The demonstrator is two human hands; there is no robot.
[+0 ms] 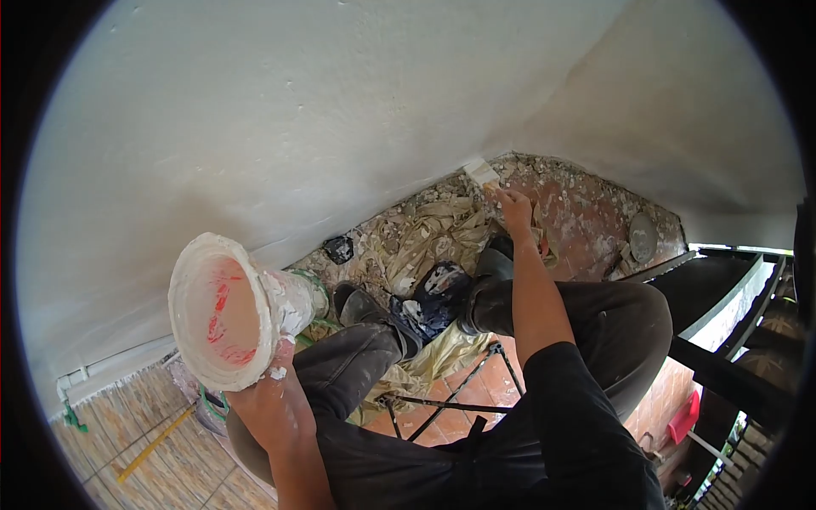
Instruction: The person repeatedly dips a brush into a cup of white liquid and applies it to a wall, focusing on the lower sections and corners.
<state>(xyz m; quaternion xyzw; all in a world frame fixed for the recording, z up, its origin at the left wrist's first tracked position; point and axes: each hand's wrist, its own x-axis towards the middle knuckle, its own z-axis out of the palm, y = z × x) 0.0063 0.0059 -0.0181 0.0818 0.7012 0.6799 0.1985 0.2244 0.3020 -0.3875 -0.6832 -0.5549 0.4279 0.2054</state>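
My left hand is closed on a white-crusted paint bucket, tipped so that its wide mouth faces me. Red patches show through the pale coating inside it. Out at arm's length, my right hand grips a paintbrush by its handle. The broad, whitish head of the brush is at the foot of the pale wall, near the corner. White smears mark my left hand and wrist.
Crumpled tan sheeting and flaked debris cover the tiled floor between my boots. A dark plastic bag lies there too. Thin black crossed legs stand below me. At right are a dark railing and a red dustpan.
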